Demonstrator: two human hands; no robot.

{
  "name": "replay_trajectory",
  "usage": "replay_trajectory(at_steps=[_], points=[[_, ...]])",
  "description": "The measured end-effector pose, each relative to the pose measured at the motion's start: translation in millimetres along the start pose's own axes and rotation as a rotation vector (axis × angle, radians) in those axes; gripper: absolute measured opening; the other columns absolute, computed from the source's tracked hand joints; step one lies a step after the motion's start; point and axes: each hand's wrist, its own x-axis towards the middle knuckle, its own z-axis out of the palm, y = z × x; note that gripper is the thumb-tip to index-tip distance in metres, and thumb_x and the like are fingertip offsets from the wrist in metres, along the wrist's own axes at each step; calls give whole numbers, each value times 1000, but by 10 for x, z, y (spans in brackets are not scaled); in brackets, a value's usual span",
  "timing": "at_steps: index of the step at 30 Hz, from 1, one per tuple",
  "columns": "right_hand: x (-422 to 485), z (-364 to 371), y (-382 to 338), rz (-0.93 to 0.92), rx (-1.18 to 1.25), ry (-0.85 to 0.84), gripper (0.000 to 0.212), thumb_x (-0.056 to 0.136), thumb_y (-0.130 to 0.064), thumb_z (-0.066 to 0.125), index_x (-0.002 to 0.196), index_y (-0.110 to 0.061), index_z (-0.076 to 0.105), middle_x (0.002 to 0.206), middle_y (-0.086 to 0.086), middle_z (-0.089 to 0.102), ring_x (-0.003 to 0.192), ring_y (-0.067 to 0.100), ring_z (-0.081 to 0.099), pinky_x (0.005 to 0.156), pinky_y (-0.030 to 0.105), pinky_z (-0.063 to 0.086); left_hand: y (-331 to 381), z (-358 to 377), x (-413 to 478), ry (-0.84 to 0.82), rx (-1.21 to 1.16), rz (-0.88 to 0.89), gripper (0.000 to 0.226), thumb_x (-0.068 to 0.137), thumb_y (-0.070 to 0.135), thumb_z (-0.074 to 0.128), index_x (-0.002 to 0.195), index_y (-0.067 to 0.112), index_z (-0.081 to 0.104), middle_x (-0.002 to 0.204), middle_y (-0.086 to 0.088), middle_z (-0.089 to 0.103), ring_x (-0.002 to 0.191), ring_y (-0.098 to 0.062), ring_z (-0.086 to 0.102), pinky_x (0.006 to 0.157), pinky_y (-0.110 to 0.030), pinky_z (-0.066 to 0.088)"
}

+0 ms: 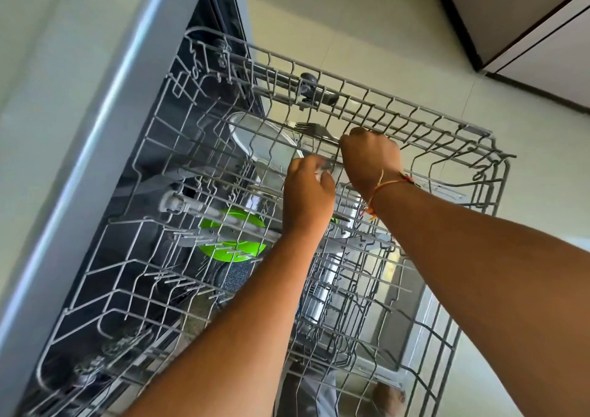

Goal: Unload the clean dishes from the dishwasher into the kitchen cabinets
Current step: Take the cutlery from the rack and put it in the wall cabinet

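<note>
Head view, looking down on the grey wire upper rack of the dishwasher, pulled out over the pale tiled floor.

**Step in hand:** lifting cutlery out of the rack.
- Right hand, thread bracelet at the wrist, near the rack's far rail. Fingers clamped round the handle of a silver metal fork, tines pointing towards the dishwasher body.
- Left hand just beside it, nearer the rack's middle, fingers curled. Shiny glint at the fingertips, too blurred to tell whether gripped.
- Hands close together, not touching.

**Left to unload, by the look of the rack:**
- A round pale dish or lid on edge just beyond the left hand; impossible to tell whether in the rack or under it.
- Seen through the rack, below it: a bright green round plate, a dark speckled pan and a steel vessel.

**Next move, as a judgement:** drawing the fork up and clear without snagging the tines on the wires, gathering any further cutlery into one hand, then carrying it to storage. White cabinet fronts visible beyond the rack's far right corner.
</note>
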Motion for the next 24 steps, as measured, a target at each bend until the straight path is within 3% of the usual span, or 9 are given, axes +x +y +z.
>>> replay_trajectory(at_steps=[4, 11, 15, 18, 24], points=[[0, 21, 18, 1, -17, 12, 21, 85, 0, 58, 100, -10, 69, 92, 10, 66, 87, 38, 68, 62, 36, 48, -12, 14, -15, -2, -2, -9, 17, 94, 14, 55, 109, 18, 62, 119, 1, 57, 91, -4, 50, 55, -4, 31], [-27, 16, 35, -11, -4, 23, 18, 86, -3, 59, 100, -10, 68, 91, 10, 66, 86, 39, 68, 63, 38, 50, -31, 41, -50, -14, -14, -28, 19, 95, 14, 54, 112, 15, 62, 118, -2, 59, 99, -12, 59, 62, -6, 30], [-30, 43, 38, -10, 2, 23, 17, 85, 2, 59, 97, -8, 65, 85, 12, 66, 80, 37, 67, 58, 35, 43, -28, 52, -62, -21, -29, -32, 19, 95, 14, 54, 112, 13, 62, 118, -4, 59, 101, -16, 60, 74, -19, 40], [-26, 88, 52, 6, 18, 49, 24, 88, 3, 56, 108, -9, 59, 84, 13, 66, 80, 36, 65, 57, 33, 39, -31, 57, -63, -17, -38, -29, 19, 95, 13, 53, 111, 13, 62, 118, -5, 59, 101, -17, 60, 75, -22, 43], [-27, 113, 37, 16, 53, 62, 27, 90, -1, 58, 113, -13, 66, 91, 10, 67, 90, 35, 66, 69, 39, 52, -39, 59, -67, -6, -56, -27, 18, 95, 12, 52, 109, 13, 63, 116, -4, 60, 101, -15, 60, 74, -22, 45]])
